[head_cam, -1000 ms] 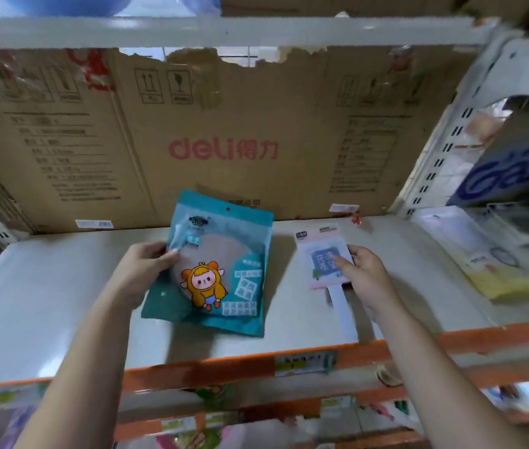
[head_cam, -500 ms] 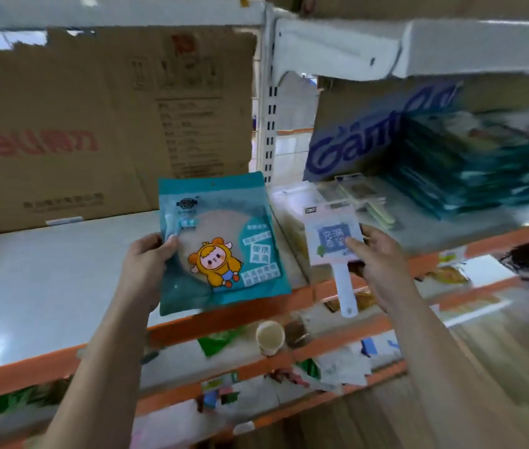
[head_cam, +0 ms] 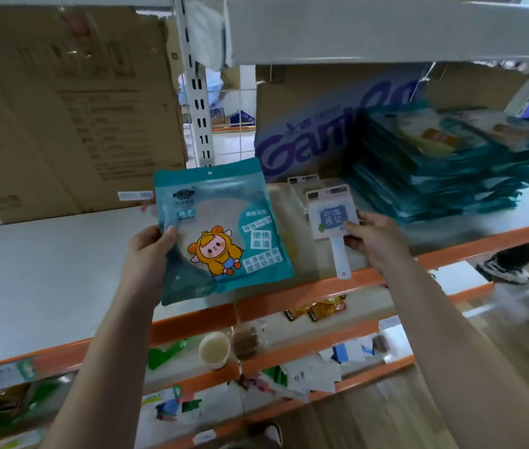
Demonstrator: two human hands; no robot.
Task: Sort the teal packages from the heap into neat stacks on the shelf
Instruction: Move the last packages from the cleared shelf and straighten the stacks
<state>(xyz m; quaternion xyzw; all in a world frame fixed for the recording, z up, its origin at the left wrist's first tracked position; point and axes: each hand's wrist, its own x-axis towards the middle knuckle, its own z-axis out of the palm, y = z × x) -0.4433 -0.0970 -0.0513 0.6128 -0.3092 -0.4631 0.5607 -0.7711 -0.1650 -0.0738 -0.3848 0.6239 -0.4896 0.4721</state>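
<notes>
fingers [head_cam: 168, 234] of left hand [head_cam: 146, 257] curled on teal package [head_cam: 224, 222], held upright at frame centre; white paddle card [head_cam: 329, 218] pinched by right hand [head_cam: 376, 241]. package best laid flat, edges squared, onto teal stack [head_cam: 444, 170] at right.

I see a box [head_cam: 62, 108] on the shelf [head_cam: 45, 270] left of the post [head_cam: 196, 92]. Right of the post, the stack [head_cam: 444, 166] lies on the shelf before a second box [head_cam: 305, 150]. Before the post my left hand [head_cam: 149, 251] holds a package [head_cam: 221, 231]; my right hand [head_cam: 373, 241] holds a card [head_cam: 331, 222] further right.
</notes>
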